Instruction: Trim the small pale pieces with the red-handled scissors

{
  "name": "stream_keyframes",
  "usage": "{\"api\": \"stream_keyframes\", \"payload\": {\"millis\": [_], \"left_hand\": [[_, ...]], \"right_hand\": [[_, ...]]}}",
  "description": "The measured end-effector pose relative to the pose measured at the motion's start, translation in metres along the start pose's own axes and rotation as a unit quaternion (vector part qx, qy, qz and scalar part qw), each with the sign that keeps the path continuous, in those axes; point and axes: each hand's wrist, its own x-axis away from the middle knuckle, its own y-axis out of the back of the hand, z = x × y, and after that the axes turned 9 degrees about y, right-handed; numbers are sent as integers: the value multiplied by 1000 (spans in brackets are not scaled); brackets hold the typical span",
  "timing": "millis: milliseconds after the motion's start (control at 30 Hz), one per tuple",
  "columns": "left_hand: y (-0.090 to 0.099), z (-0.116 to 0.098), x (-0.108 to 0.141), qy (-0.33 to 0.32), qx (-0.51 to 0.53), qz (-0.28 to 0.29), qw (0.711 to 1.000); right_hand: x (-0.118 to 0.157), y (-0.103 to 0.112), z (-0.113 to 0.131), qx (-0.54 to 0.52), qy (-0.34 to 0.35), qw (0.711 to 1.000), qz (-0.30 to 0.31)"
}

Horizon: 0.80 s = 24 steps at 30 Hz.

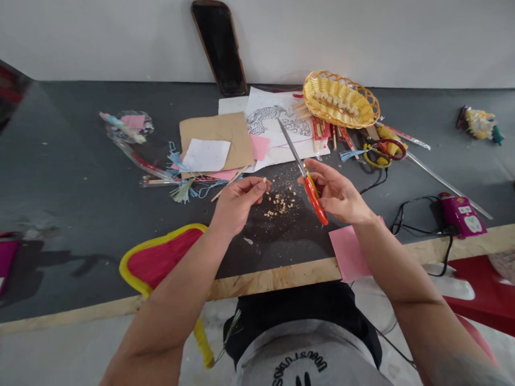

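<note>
The left hand [240, 202] is pinching a small pale piece [264, 180] — likely light, stiff and easily dropped, best taken in a fine pinch — beside scattered tan bits [280, 204], while the right hand [340, 194] is holding rigid-looking scissors [301, 168] by their red-and-yellow handles [315, 200].

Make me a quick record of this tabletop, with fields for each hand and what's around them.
Left hand: pinching a small pale piece
Right hand: holding scissors, blades pointing away
Between hands: scattered pale bits
Behind: yellow basket, dragon drawing, phone leaning on the wall
Near left forearm: red shape with yellow edging
Far right: purple socket box
</note>
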Motion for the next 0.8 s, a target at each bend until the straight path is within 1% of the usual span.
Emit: {"api": "stream_keyframes", "payload": {"millis": [67,100,133,200,233,267,333,433,500,600,800], "left_hand": [[0,0,0,-11,-6,-18,1000],[0,0,0,-17,-12,-28,999],[0,1,0,-24,-21,-39,999],[2,4,-1,-42,-45,-56,996],[4,6,0,-55,-61,-60,995],[5,7,0,-68,-80,-61,993],[6,9,1,-95,-127,-54,986],[7,8,3,-125,-202,-41,971],[6,6,4,-140,-233,-38,962],[4,3,6,-150,-251,-34,956],[3,3,6,-147,-255,-25,955]], "right_hand": [[2,-5,0,101,18,995,6],[2,-8,0,168,29,985,4],[2,-10,0,242,45,969,3],[2,-12,1,365,77,928,13],[2,-14,1,405,87,910,23],[2,-15,0,428,94,898,32],[2,-18,-1,444,98,889,50],[2,-22,-4,451,102,884,67],[2,-24,-6,452,110,882,71],[2,-25,-6,453,122,880,76],[2,-24,-7,453,125,879,83]]}}
